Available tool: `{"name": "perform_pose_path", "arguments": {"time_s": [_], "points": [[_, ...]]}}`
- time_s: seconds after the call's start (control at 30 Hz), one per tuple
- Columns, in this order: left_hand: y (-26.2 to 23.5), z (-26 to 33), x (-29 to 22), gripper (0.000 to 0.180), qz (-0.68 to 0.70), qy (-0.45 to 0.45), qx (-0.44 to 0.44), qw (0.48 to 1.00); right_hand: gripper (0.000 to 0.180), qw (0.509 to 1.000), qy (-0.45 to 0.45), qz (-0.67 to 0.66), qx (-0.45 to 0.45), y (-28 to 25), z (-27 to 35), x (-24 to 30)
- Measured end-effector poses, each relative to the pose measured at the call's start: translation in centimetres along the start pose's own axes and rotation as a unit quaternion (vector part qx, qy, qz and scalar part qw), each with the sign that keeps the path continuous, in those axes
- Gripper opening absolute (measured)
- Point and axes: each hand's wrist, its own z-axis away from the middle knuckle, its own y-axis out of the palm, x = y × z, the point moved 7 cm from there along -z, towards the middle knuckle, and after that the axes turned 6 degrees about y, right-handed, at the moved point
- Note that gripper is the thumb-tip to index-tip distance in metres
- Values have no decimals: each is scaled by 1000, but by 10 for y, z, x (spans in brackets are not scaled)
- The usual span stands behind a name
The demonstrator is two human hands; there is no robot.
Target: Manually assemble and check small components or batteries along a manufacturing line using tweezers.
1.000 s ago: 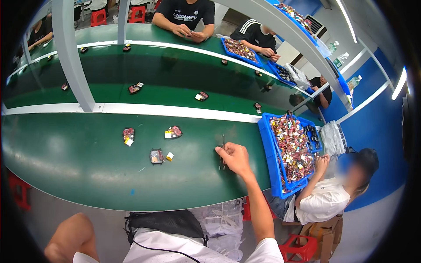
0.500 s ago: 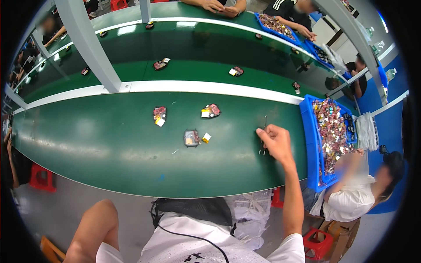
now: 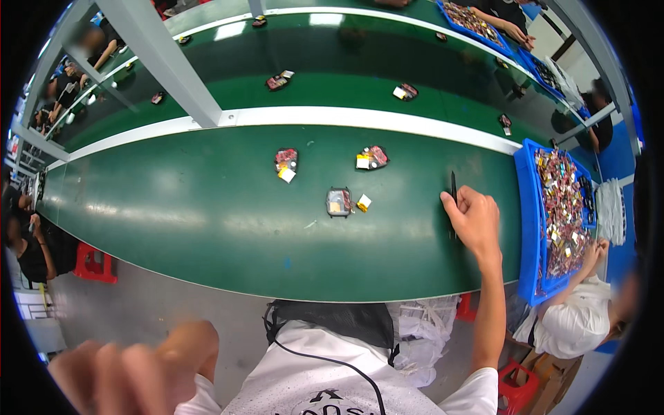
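My right hand (image 3: 476, 220) is over the right part of the green bench (image 3: 228, 259), its fingers closed around a slim black tool (image 3: 453, 182) that looks like tweezers. At the lower left, raised close to the camera, my left hand (image 3: 128, 377) is smeared by motion, so its grip cannot be made out. Between them lies a clear-and-black casing (image 3: 339, 202) with a small yellow-and-white piece (image 3: 363, 203) beside it. Farther back are two similar assemblies, one at the left (image 3: 286, 164) and another nearer the middle (image 3: 372, 158), each with reddish parts and a white-and-yellow piece.
A blue tray (image 3: 528, 228) heaped with small parts stands at the bench's right end, with a person in white (image 3: 577, 315) beside it. A white rail (image 3: 332, 119) and a grey post (image 3: 162, 62) border the back. Red stools (image 3: 95, 264) stand below.
My left hand has come up into view at the lower left. The whole scene has shifted rightward and slightly upward in the picture; my right hand still grips the slim black tool.
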Motion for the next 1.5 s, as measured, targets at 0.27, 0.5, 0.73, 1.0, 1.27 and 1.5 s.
{"name": "perform_pose_path", "arguments": {"time_s": [0.27, 0.5, 0.73, 1.0, 1.27, 1.5], "points": [[-88, 131, 111, 23, 106, -268, -359, 888, 49, 989, -33, 142, -29, -8, 15, 30], [-84, 142, 135, 17, 286, -263, -302, 871, 32, 983, -132, 30, -120, -32, 45, 95], [-78, 138, 147, 18, 350, -218, -241, 878, 25, 856, -308, -415, -16, -42, 109, 186], [-74, 143, 148, 14, 321, -232, -256, 882, 33, 813, -319, -483, -67, -17, 126, 193], [-76, 143, 151, 15, 291, -253, -245, 890, 34, 819, -292, -486, -84, -20, 126, 190], [-72, 141, 155, 16, 269, -271, -229, 896, 38, 829, -305, -457, -100, -22, 129, 182]]}}
